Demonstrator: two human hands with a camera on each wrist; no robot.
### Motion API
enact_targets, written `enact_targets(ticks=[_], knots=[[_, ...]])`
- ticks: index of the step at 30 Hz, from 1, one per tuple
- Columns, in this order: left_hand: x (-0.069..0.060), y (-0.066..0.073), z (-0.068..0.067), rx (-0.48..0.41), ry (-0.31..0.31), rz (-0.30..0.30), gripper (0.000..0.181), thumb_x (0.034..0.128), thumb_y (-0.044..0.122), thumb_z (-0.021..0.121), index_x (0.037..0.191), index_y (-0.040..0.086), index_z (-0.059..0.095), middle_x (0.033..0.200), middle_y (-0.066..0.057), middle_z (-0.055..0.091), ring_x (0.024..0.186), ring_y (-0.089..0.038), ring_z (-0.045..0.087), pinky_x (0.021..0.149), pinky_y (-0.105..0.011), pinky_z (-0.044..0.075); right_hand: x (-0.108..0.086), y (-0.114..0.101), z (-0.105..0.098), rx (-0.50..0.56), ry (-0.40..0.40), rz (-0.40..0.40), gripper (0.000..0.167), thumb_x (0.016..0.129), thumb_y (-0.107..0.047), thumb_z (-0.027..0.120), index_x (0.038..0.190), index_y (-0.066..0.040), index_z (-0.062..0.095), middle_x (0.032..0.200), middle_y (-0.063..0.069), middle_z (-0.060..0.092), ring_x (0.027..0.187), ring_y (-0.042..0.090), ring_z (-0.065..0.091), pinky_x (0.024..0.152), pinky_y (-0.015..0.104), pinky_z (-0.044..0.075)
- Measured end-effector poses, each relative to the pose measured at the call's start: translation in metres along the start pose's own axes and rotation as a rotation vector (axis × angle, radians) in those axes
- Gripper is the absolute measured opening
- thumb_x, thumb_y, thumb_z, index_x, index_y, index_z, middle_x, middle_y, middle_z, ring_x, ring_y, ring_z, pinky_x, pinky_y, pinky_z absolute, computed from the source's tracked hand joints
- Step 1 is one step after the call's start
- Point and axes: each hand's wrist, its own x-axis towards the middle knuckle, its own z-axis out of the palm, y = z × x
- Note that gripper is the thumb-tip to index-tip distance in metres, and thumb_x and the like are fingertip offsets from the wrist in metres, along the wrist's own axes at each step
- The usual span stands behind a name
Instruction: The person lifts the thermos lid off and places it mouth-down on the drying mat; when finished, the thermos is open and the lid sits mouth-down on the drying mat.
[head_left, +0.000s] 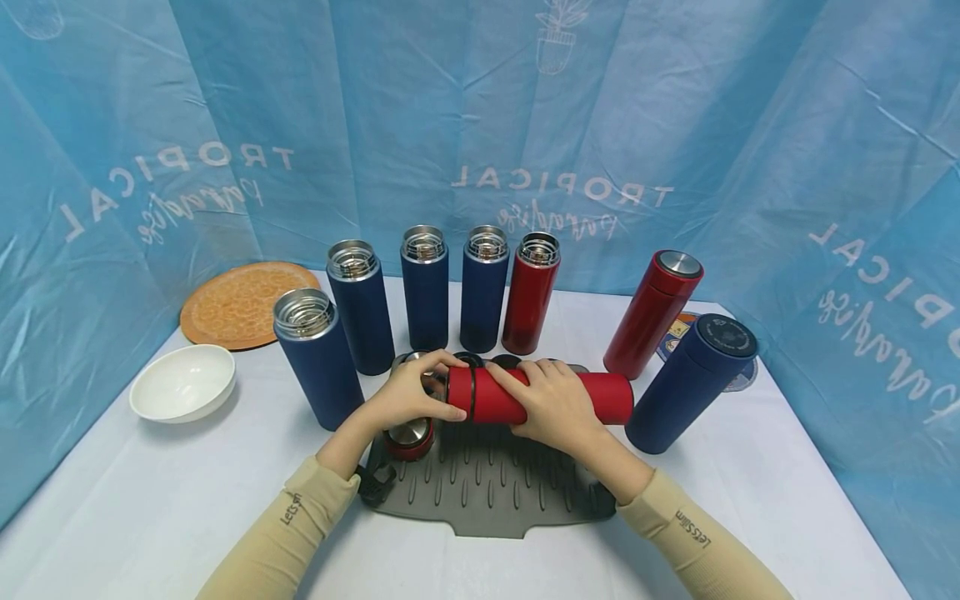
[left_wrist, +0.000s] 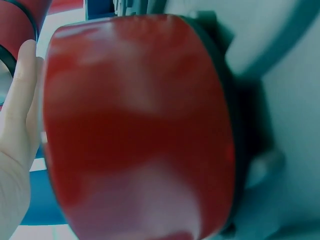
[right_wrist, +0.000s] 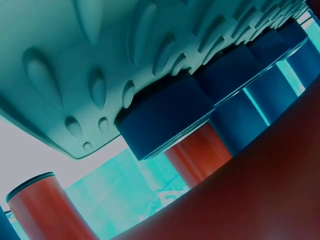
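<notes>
Above the dark mat (head_left: 491, 492), a red thermos bottle (head_left: 611, 398) lies level across both hands. My right hand (head_left: 558, 404) grips its body, fingers over the far side. Around the capped left end, my left hand (head_left: 408, 396) holds the lid (head_left: 461, 392) between thumb and fingers; a dark seam separates lid and body. On the mat below the left hand sits a loose red lid (head_left: 409, 442) with a steel top, looming large in the left wrist view (left_wrist: 140, 125). Navy lids (right_wrist: 167, 115) stand in a row on the mat in the right wrist view.
Uncapped navy bottles (head_left: 318, 367) and one uncapped red bottle (head_left: 531, 304) stand in an arc behind the mat. Capped red (head_left: 647, 325) and navy (head_left: 678, 400) bottles stand right. A white bowl (head_left: 183, 387) and an orange round placemat (head_left: 243, 304) lie left.
</notes>
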Motion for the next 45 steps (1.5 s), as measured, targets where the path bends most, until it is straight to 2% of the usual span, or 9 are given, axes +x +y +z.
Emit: enact_targets(ticks=[5,13,18,22,25,29,31,38,45], knots=[[0.0,-0.001,0.0,-0.004,-0.005,0.003,0.057,0.0693,0.024,0.08,0.12,0.02,0.055,0.112,-0.01,0.057,0.09,-0.024,0.059,0.075,-0.035,0.051,0.0,0.0,0.001,-0.012,0.011,-0.009,0.092,0.053,-0.043,0.085,0.134,-0.023,0.045,0.099,0.01,0.062,0.084,0.026,0.06,0.077,0.04,0.05],[-0.002,0.002,0.001,-0.077,-0.036,-0.007,0.055,0.0749,0.019,0.076,0.124,0.012,0.052,0.111,-0.017,0.057,0.084,-0.022,0.062,0.073,-0.035,0.053,0.0,0.001,0.002,-0.022,0.009,-0.016,0.092,0.053,-0.045,0.085,0.134,-0.023,0.045,0.099,0.01,0.062,0.084,0.026,0.06,0.076,0.04,0.05],[-0.002,-0.002,0.003,-0.103,-0.047,-0.003,0.062,0.0785,0.02,0.073,0.133,0.015,0.045,0.12,-0.016,0.052,0.095,-0.027,0.059,0.077,-0.036,0.052,0.001,0.002,0.0,-0.029,0.008,-0.011,0.087,0.059,-0.055,0.078,0.133,-0.023,0.046,0.097,0.01,0.062,0.082,0.026,0.061,0.076,0.04,0.05],[-0.006,-0.001,0.004,-0.11,-0.033,0.061,0.077,0.0749,0.015,0.077,0.14,0.021,0.036,0.136,-0.012,0.038,0.114,-0.035,0.05,0.087,-0.041,0.049,0.0,0.003,-0.001,-0.035,0.019,-0.01,0.084,0.062,-0.061,0.074,0.132,-0.023,0.047,0.096,0.009,0.063,0.081,0.025,0.062,0.076,0.04,0.05],[-0.01,0.0,0.004,-0.073,-0.015,0.16,0.084,0.0682,0.008,0.081,0.14,0.018,0.038,0.142,-0.009,0.031,0.124,-0.034,0.041,0.093,-0.042,0.045,-0.001,0.004,-0.002,-0.024,0.023,-0.008,0.083,0.063,-0.061,0.073,0.132,-0.022,0.048,0.096,0.009,0.063,0.081,0.025,0.062,0.076,0.04,0.05],[-0.013,0.002,0.004,0.008,-0.014,0.269,0.073,0.0653,0.001,0.081,0.13,0.013,0.05,0.14,-0.007,0.035,0.127,-0.029,0.037,0.097,-0.042,0.042,-0.002,0.005,-0.002,0.005,0.019,0.008,0.082,0.063,-0.06,0.073,0.132,-0.022,0.048,0.096,0.009,0.063,0.082,0.025,0.062,0.077,0.041,0.05],[-0.012,0.003,0.004,0.014,-0.021,0.291,0.065,0.0662,-0.003,0.079,0.125,0.011,0.054,0.138,-0.007,0.038,0.126,-0.029,0.037,0.095,-0.043,0.043,-0.002,0.005,-0.002,0.016,0.018,0.015,0.082,0.064,-0.06,0.073,0.132,-0.022,0.048,0.096,0.008,0.063,0.082,0.025,0.062,0.078,0.041,0.05],[-0.01,0.003,0.003,-0.082,-0.039,0.269,0.06,0.0658,-0.007,0.077,0.121,0.007,0.057,0.131,-0.011,0.043,0.119,-0.031,0.045,0.087,-0.042,0.049,-0.003,0.004,-0.003,0.024,0.027,0.01,0.082,0.063,-0.058,0.074,0.132,-0.022,0.048,0.096,0.008,0.063,0.082,0.025,0.061,0.078,0.041,0.05],[-0.008,-0.003,0.001,-0.185,-0.034,0.164,0.064,0.07,0.0,0.076,0.128,0.007,0.05,0.127,-0.016,0.045,0.104,-0.038,0.054,0.071,-0.034,0.055,-0.001,0.004,-0.006,-0.006,0.074,-0.023,0.083,0.061,-0.055,0.076,0.132,-0.022,0.048,0.094,0.009,0.062,0.079,0.025,0.06,0.075,0.039,0.05]])
